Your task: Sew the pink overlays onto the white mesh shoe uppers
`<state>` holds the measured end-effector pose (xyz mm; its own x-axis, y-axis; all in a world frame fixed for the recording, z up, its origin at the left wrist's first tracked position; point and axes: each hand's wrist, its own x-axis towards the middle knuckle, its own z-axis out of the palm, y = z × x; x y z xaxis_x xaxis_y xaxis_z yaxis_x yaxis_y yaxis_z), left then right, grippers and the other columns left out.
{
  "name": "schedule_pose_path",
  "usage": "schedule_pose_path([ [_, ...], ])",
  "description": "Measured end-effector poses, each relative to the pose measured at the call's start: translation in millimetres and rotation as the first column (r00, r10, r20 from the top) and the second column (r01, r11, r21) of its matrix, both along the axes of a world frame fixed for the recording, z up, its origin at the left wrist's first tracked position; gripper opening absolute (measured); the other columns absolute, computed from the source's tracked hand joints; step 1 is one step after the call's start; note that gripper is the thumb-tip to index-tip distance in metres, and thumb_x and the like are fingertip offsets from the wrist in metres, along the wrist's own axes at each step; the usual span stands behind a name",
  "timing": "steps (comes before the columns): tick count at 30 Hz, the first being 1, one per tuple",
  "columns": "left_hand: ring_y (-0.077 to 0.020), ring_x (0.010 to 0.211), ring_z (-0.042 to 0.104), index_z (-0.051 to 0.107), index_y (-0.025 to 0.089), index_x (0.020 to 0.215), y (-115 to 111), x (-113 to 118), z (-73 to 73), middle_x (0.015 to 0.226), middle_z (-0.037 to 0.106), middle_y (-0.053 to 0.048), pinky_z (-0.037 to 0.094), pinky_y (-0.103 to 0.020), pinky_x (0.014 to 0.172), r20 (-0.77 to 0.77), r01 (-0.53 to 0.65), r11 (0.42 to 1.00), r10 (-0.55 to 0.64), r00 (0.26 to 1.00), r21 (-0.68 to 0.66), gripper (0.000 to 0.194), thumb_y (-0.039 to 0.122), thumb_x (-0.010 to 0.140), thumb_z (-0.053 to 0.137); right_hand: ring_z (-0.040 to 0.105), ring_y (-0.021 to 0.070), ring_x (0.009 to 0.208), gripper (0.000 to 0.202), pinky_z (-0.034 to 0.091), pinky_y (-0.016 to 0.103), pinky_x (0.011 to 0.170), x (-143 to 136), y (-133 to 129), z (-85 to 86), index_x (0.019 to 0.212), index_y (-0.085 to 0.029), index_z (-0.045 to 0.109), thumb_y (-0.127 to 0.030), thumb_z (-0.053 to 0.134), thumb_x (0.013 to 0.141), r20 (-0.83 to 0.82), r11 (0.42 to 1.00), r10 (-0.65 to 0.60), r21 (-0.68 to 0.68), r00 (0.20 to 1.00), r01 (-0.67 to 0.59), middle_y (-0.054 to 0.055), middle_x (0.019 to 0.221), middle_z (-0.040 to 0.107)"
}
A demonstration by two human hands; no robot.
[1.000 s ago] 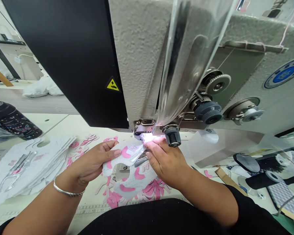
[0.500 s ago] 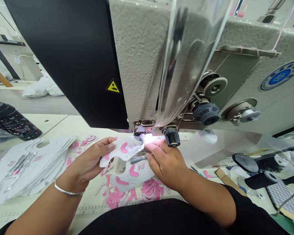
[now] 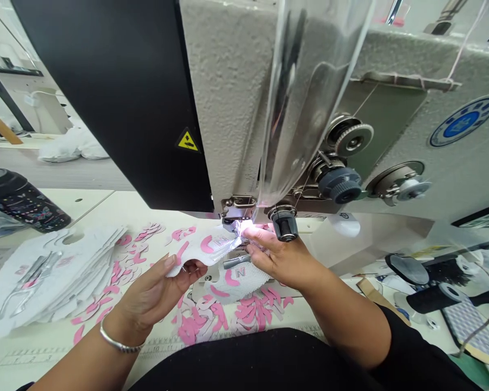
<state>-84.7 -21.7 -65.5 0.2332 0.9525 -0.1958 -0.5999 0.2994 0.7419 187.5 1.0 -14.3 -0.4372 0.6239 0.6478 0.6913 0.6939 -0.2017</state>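
Observation:
A white mesh shoe upper point(image 3: 199, 244) with pink curved patches and "N" marks runs under the lit needle area of a grey sewing machine point(image 3: 232, 108). My left hand point(image 3: 158, 288) pinches its left edge, thumb on top and fingers beneath. At the needle, my right hand point(image 3: 285, 258) has its fingertips closed on the upper's silvery middle, partly behind a dark knob. The upper's nearer half hangs curved toward me below the right hand. Loose pink pieces point(image 3: 252, 315) lie on the table in front of it.
A stack of white uppers point(image 3: 85, 271) sits at the left, near a black patterned bottle point(image 3: 24, 201). A ruler strip point(image 3: 158, 350) runs along the table's front edge. Thread spools point(image 3: 434, 298) and a brown strip point(image 3: 381, 301) lie at the right.
My left hand has moved down and right along the upper's edge. The nearer half of the upper has shifted right. My right hand stays by the needle, moved slightly.

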Motion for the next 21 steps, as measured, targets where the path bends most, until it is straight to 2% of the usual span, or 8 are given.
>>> schedule_pose_path([
  [4, -0.0206, 0.086, 0.063, 0.076, 0.024, 0.082, 0.6, 7.6, 9.5, 0.084, 0.072, -0.003, 0.053, -0.042, 0.097, -0.047, -0.025, 0.999, 0.027, 0.999, 0.040, 0.009, 0.028, 0.083, 0.068, 0.059, 0.0193, 0.087, 0.020, 0.048, 0.035, 0.082, -0.9, -0.4, -1.2, 0.100, -0.028, 0.072, -0.024, 0.059, 0.087, -0.003, 1.000, 0.006, -0.018, 1.000, -0.006, 0.002, 0.095, 0.066],
  [7, -0.0219, 0.087, 0.064, 0.077, 0.024, 0.081, 2.8, 8.6, 10.0, 0.084, 0.074, -0.004, 0.052, -0.041, 0.096, -0.062, -0.034, 0.997, 0.038, 0.997, 0.065, 0.010, 0.030, 0.082, 0.069, 0.060, 0.0193, 0.087, 0.023, 0.049, 0.036, 0.083, -2.2, -3.3, 1.3, 0.105, -0.027, 0.073, -0.024, 0.059, 0.087, -0.013, 0.999, 0.006, -0.045, 1.000, -0.007, 0.003, 0.094, 0.066],
  [11, -0.0221, 0.090, 0.064, 0.076, 0.020, 0.080, 8.9, 5.1, 3.7, 0.086, 0.073, -0.005, 0.049, -0.042, 0.099, -0.051, -0.015, 0.986, 0.024, 0.998, 0.168, 0.014, 0.032, 0.082, 0.070, 0.058, 0.0216, 0.089, 0.028, 0.050, 0.035, 0.081, -4.8, -9.9, 6.2, 0.110, -0.027, 0.073, -0.030, 0.061, 0.086, 0.019, 0.986, -0.091, -0.141, 0.996, 0.093, 0.005, 0.090, 0.065],
  [14, -0.0212, 0.095, 0.064, 0.075, 0.020, 0.084, 15.3, 6.2, 4.7, 0.089, 0.072, -0.003, 0.045, -0.041, 0.103, -0.107, -0.010, 0.967, 0.038, 0.994, 0.253, 0.013, 0.030, 0.085, 0.067, 0.057, 0.0234, 0.089, 0.032, 0.052, 0.033, 0.075, -8.1, -14.6, 6.3, 0.115, -0.026, 0.071, -0.037, 0.061, 0.086, 0.070, 0.971, -0.155, -0.171, 0.985, 0.165, 0.006, 0.090, 0.063],
  [18, -0.0230, 0.104, 0.062, 0.074, 0.021, 0.096, 23.9, 19.6, 20.2, 0.101, 0.072, -0.005, 0.045, -0.035, 0.098, -0.287, 0.034, 0.931, 0.077, 0.955, 0.363, 0.019, 0.034, 0.090, 0.061, 0.057, 0.0256, 0.089, 0.039, 0.053, 0.038, 0.078, -14.5, -19.0, -1.2, 0.120, -0.019, 0.068, -0.039, 0.059, 0.088, 0.114, 0.985, -0.169, -0.021, 0.979, 0.173, 0.011, 0.094, 0.061],
  [21, -0.0231, 0.104, 0.061, 0.074, 0.020, 0.100, 28.9, 33.9, 34.0, 0.106, 0.071, -0.007, 0.045, -0.034, 0.095, -0.367, 0.064, 0.925, 0.084, 0.927, 0.374, 0.023, 0.036, 0.090, 0.061, 0.057, 0.0265, 0.091, 0.038, 0.053, 0.041, 0.084, -18.2, -22.5, -8.5, 0.118, -0.013, 0.067, -0.035, 0.056, 0.089, 0.112, 0.984, -0.150, 0.113, 0.982, 0.137, 0.013, 0.094, 0.061],
])
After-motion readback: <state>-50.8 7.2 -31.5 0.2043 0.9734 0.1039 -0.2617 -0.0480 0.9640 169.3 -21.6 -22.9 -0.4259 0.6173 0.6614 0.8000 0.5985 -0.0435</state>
